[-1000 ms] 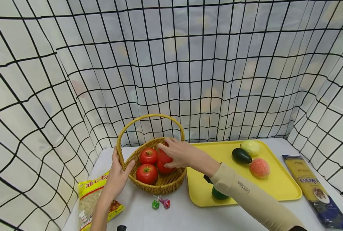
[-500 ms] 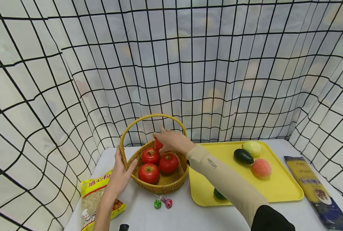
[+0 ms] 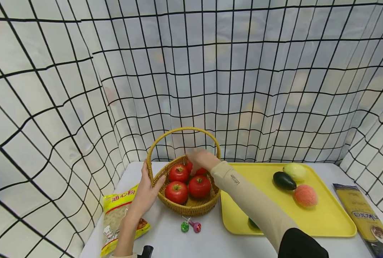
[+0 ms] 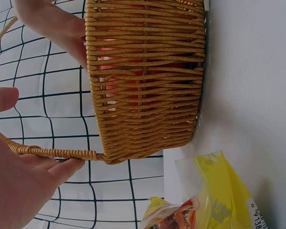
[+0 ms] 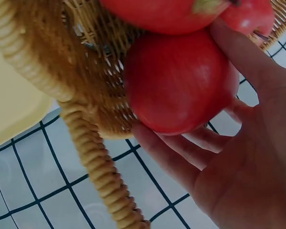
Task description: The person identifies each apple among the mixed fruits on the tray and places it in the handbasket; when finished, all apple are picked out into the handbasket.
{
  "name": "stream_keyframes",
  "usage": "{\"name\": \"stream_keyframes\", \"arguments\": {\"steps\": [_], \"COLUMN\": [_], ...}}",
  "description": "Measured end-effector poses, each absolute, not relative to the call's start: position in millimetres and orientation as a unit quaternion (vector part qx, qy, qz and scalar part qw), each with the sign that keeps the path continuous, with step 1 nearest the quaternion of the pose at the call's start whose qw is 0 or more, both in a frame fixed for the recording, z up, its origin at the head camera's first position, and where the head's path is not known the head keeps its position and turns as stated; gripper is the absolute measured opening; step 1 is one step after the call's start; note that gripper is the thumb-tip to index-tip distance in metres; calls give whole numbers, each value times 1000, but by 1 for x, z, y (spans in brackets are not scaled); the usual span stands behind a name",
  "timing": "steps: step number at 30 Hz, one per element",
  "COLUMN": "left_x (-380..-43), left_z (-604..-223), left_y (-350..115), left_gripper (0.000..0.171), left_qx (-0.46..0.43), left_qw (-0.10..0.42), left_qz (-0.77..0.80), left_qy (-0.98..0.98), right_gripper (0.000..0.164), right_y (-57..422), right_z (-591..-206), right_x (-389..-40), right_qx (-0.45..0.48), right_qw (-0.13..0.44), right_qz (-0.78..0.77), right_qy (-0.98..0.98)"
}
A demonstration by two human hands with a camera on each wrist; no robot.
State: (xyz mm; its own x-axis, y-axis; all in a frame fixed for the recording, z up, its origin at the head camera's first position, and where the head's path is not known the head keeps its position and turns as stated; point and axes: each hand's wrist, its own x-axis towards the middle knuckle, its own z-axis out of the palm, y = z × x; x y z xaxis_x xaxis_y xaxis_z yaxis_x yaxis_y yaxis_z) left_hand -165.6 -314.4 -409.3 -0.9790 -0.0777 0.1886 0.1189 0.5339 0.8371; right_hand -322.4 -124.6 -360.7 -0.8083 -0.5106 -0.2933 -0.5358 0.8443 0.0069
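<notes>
Several red apples (image 3: 176, 192) lie in a woven wicker basket (image 3: 191, 210) with a tall arched handle (image 3: 186, 128). My left hand (image 3: 146, 195) holds the basket at its left side, where the handle meets the rim; the left wrist view shows the fingers behind the handle and the thumb spread apart from it. Inside the back of the basket, my right hand (image 3: 201, 159) grips a red apple (image 5: 181, 83), its thumb on one side and fingers curved under the other. Motion blurs that hand in the head view, where it covers part of the back apples.
To the right lies a yellow tray (image 3: 326, 225) bearing a dark avocado (image 3: 284, 180), a pale yellow-green fruit (image 3: 294, 172), a peach (image 3: 305, 196) and a green item (image 3: 252, 224). Two lollipops (image 3: 191, 225), a yellow pasta bag (image 3: 117, 215) and a blue-gold packet (image 3: 365, 215) lie around.
My right hand has moved from the basket's right-hand apples to its back, then slightly lower with an apple. My left hand stays at the handle. The head view has turned left.
</notes>
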Motion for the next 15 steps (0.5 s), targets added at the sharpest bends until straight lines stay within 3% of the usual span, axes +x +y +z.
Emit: {"name": "stream_keyframes", "arguments": {"steps": [6, 15], "left_x": [-176, -162], "left_z": [-405, -410], "left_y": [-306, -316], "left_gripper": [98, 97], "left_qx": [-26, 3], "left_qw": [92, 95], "left_qz": [-480, -483], "left_qy": [-872, -871], "right_gripper": [98, 103], "right_y": [-108, -130], "right_z": [-364, -369], "right_x": [-323, -313], "right_qx": [-220, -211], "right_qw": [170, 174], "right_qz": [16, 29], "right_qy": [960, 961]}}
